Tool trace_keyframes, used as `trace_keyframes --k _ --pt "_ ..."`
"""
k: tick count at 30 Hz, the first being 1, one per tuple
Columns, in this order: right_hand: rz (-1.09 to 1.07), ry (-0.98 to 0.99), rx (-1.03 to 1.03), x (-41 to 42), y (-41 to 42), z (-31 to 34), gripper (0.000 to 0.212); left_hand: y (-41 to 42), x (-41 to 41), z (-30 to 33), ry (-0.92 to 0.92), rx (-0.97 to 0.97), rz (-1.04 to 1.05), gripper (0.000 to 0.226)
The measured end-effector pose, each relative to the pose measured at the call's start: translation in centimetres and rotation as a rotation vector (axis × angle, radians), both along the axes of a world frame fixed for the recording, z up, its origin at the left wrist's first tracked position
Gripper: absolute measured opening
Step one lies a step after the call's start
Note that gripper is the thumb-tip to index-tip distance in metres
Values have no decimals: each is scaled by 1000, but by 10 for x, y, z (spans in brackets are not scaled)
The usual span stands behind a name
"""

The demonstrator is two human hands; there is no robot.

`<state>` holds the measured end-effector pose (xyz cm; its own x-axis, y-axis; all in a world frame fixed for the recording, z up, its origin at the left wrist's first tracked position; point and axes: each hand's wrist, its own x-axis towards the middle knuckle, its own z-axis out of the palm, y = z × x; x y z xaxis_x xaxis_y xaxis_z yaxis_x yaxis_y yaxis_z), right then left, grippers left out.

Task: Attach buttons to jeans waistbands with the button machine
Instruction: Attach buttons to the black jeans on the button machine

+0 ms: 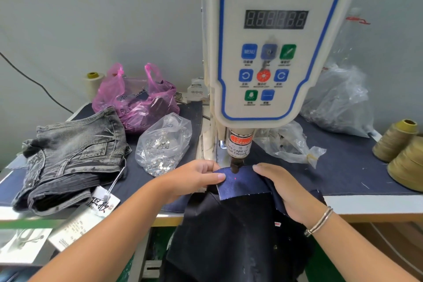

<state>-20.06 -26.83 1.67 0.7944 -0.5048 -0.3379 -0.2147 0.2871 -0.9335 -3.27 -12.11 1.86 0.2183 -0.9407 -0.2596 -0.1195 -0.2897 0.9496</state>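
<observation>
The dark waistband (240,183) lies under the machine head (235,165). The left hand (192,178) pinches its edge; the right hand (283,190) presses it flat with straight fingers. Denim seems soft but thick, best held beside the punch. The surface (343,167) carries bags and folded grey jeans (73,158).

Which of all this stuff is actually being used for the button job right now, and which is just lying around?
In use:
button machine
dark jeans waistband, held under the punch by the left hand and right hand
bag of metal buttons

Lying about:
grey jeans
pink bag
thread cones
</observation>
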Motion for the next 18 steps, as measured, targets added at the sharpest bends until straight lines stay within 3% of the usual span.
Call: trace_keyframes --k 4,9,13,18 --pt "42 119 -295 5 2 -7 22 0 -4 -8 78 -19 43 16" --pt "-43 64 -251 5 1 -17 11 0 -7 -17 136 -57 112 7" --pt "-87 -9 -228 2 5 -18 20 -2 -8 -18 147 -53 128 13" --pt "-147 3 -264 5 4 -26 7 0 -13 -21 307 -104 161 14"
